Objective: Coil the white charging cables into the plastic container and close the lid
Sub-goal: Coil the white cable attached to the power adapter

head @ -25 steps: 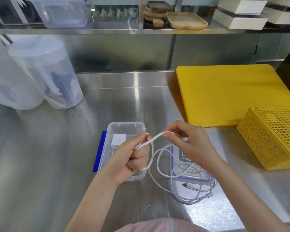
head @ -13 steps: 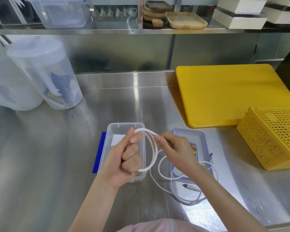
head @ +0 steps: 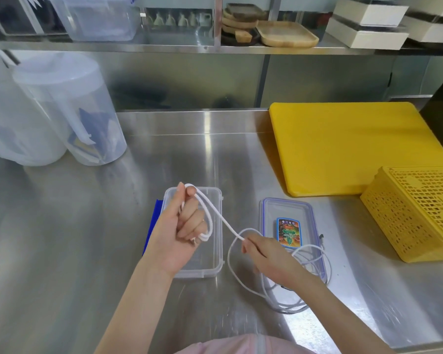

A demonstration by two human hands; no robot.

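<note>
My left hand [head: 182, 231] is raised over the clear plastic container [head: 215, 251] and grips a small coil of white charging cable [head: 207, 213] looped around its fingers. One strand runs down and to the right into my right hand [head: 269, 259], which pinches it. The remaining cable [head: 289, 302] lies in loose loops on the steel counter and over the near end of the container's lid [head: 287, 208]. The lid, clear with a blue rim and a colourful sticker, lies flat to the right of the container. My left hand hides the container's contents.
A blue flat object [head: 152, 226] pokes out at the container's left side. A yellow cutting board [head: 348, 146] and a yellow perforated basket [head: 417, 215] sit at the right. Two large translucent pitchers [head: 69, 108] stand at the back left. Shelves hold trays and boxes.
My right hand has slid down along the cable, away from my left hand, drawing out a straight strand. The coil in my left hand has gained a loop.
</note>
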